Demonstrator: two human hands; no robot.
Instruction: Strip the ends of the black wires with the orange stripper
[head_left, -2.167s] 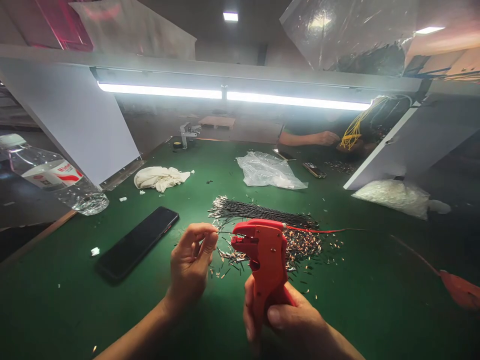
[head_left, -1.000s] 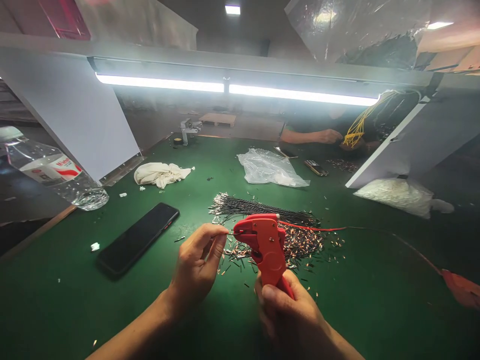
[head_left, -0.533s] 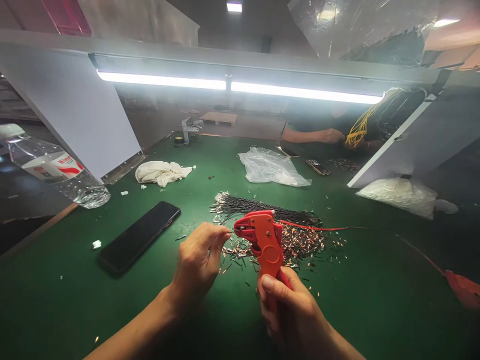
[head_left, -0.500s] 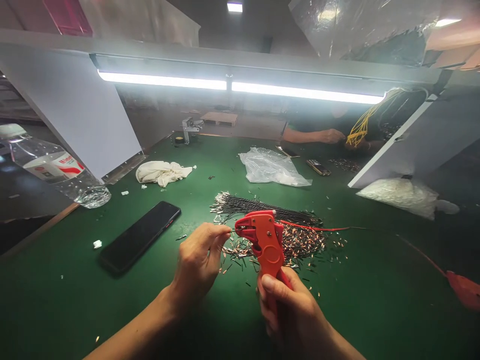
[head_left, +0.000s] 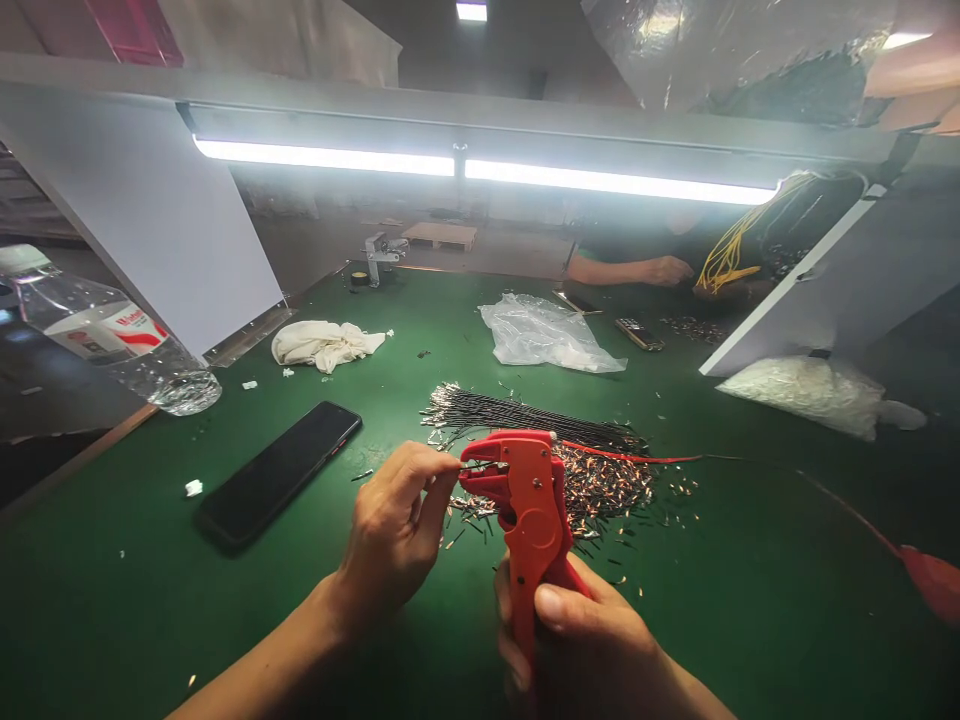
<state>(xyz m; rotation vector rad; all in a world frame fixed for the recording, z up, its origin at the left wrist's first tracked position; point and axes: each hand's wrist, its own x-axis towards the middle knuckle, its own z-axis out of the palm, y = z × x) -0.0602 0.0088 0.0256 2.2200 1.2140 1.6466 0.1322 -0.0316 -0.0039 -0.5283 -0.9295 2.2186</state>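
While the left hand [head_left: 397,530] pinches a thin wire [head_left: 471,466] into the red stripper [head_left: 529,500] gripped by the right hand [head_left: 589,640], holding it straight and steady seems wise.

— Where does your camera look from?
— From your head, forward and down over the table [head_left: 112,600]. Your left hand [head_left: 394,535] and right hand [head_left: 592,640] sit very near, low in the middle, the stripper [head_left: 525,495] between them.
— And the far end?
— You see up to the lamp [head_left: 330,157] and another person's hand [head_left: 667,270], far right.
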